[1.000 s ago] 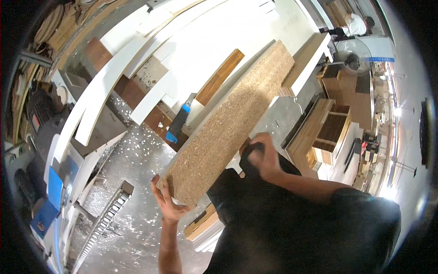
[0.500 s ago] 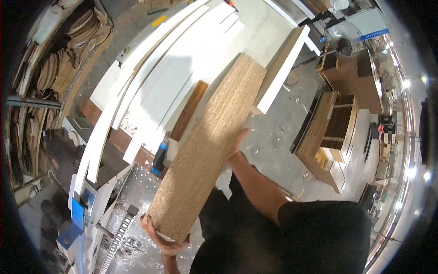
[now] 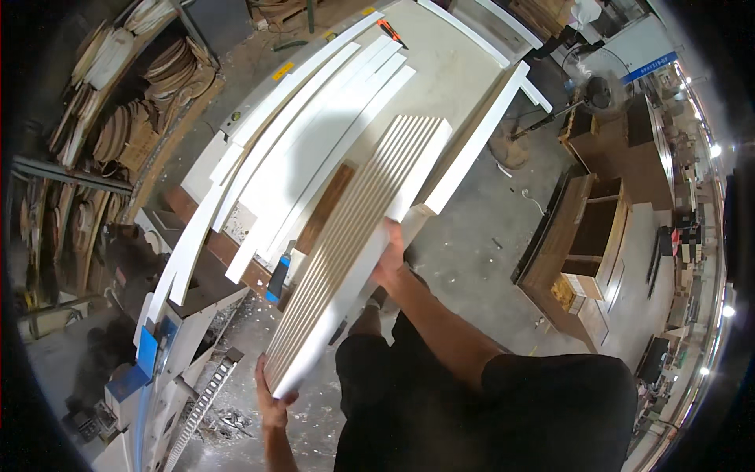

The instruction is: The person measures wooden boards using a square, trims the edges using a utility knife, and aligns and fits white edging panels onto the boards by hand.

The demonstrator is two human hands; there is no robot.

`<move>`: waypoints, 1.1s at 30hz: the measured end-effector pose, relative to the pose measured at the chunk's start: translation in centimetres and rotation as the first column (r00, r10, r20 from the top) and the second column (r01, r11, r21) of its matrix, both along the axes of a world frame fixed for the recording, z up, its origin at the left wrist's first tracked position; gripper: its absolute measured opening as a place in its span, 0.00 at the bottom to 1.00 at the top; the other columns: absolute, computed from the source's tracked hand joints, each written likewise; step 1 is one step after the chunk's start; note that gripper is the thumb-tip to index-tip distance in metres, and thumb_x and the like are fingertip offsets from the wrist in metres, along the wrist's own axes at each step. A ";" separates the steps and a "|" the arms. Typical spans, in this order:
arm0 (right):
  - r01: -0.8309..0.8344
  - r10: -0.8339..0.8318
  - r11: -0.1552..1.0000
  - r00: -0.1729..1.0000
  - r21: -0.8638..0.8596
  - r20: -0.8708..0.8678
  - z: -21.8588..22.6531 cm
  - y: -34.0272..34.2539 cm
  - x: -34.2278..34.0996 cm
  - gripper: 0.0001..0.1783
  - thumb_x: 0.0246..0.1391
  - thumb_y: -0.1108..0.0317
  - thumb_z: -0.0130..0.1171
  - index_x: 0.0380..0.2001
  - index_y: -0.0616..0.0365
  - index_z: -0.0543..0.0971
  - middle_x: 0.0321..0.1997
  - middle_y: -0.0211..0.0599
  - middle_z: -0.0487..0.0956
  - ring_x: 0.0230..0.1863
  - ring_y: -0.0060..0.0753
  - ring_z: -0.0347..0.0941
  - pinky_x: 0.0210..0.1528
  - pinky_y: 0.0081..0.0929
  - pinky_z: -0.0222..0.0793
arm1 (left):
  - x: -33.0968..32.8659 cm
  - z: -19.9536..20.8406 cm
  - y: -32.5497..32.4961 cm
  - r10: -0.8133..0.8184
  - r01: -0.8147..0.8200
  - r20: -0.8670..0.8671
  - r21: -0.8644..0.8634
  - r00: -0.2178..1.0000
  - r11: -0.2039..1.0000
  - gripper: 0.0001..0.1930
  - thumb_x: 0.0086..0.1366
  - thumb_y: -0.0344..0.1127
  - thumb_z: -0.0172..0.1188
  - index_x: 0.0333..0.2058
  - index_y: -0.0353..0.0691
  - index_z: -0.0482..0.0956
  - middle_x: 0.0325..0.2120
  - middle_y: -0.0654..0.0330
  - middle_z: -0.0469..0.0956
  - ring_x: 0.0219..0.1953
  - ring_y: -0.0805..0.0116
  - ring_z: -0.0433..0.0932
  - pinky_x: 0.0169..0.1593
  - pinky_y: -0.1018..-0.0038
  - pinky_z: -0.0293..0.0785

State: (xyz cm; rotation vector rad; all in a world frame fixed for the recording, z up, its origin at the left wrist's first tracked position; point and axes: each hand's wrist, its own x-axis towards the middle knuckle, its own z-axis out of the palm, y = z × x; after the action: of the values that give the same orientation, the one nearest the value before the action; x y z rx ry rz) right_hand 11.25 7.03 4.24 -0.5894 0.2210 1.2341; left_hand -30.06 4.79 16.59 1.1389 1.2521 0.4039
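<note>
Between my two hands is a stack of long narrow boards, tilted over the near side of the worktable. Its top now shows several parallel pale edges with dark lines between them, and its right side is a smooth white face. My left hand grips the near end, fingers and thumb on either side of the corner. My right hand presses against the white face about halfway along, its fingers partly hidden. Just left of the stack lie a brown wooden strip and a blue-and-black hand tool.
White strips lie across the worktable, with an orange-and-black knife at the far end. A white-edged board runs along the right edge. Shelves of curved offcuts stand left; wooden cabinet parts stand right.
The stack has been turned over in my hands: rough particleboard faced up before, pale striped edges and a white side show now. Both hands still hold it.
</note>
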 end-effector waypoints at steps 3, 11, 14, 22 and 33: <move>-0.031 0.031 0.999 0.999 -0.023 0.040 1.1 1.4 -0.2 0.36 0.61 0.36 0.60 0.60 0.53 0.80 0.57 0.39 0.83 0.55 0.45 0.82 0.59 0.50 0.80 | -2.2 -3.8 -0.1 0.037 -0.028 0.081 -0.108 0.996 0.994 0.64 0.49 0.54 0.78 0.79 0.33 0.56 0.69 0.50 0.72 0.69 0.53 0.73 0.68 0.55 0.74; -0.083 0.143 0.927 0.980 -0.365 0.141 -0.4 2.2 0.3 0.30 0.59 0.36 0.64 0.51 0.48 0.82 0.39 0.28 0.84 0.37 0.33 0.81 0.40 0.29 0.76 | -3.5 -11.4 -0.3 0.221 -0.059 0.350 -0.418 0.910 0.907 0.51 0.56 0.53 0.76 0.71 0.29 0.67 0.66 0.46 0.73 0.70 0.41 0.72 0.77 0.40 0.67; -0.045 0.134 0.875 0.979 -0.482 0.151 1.0 2.2 1.3 0.24 0.64 0.35 0.59 0.42 0.42 0.83 0.32 0.19 0.81 0.29 0.21 0.73 0.30 0.25 0.64 | -2.0 -11.7 0.6 0.174 -0.009 0.351 -0.426 0.920 0.905 0.53 0.55 0.57 0.76 0.73 0.33 0.65 0.68 0.48 0.71 0.70 0.42 0.71 0.76 0.39 0.66; 0.024 0.331 0.747 0.853 -0.664 0.403 -2.1 -0.3 2.7 0.55 0.61 0.23 0.60 0.73 0.58 0.69 0.73 0.46 0.70 0.73 0.52 0.67 0.72 0.48 0.64 | 4.5 -13.4 2.7 0.168 0.044 0.392 -0.477 0.905 0.878 0.54 0.55 0.59 0.75 0.75 0.40 0.63 0.71 0.47 0.67 0.72 0.43 0.69 0.77 0.37 0.64; -0.021 0.382 0.829 -0.708 -0.559 0.594 9.6 7.4 37.8 0.33 0.63 0.44 0.69 0.63 0.52 0.81 0.68 0.42 0.80 0.70 0.50 0.73 0.72 0.52 0.64 | 17.7 -14.1 3.3 0.207 0.070 0.386 -0.595 0.899 0.801 0.52 0.59 0.62 0.72 0.73 0.35 0.65 0.65 0.47 0.75 0.66 0.46 0.75 0.71 0.43 0.71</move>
State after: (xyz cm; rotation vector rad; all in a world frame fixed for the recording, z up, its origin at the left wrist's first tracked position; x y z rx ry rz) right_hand 49.08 14.40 13.81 -1.9921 -1.8498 0.4774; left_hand -12.35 8.12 2.52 0.4185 0.9184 0.2643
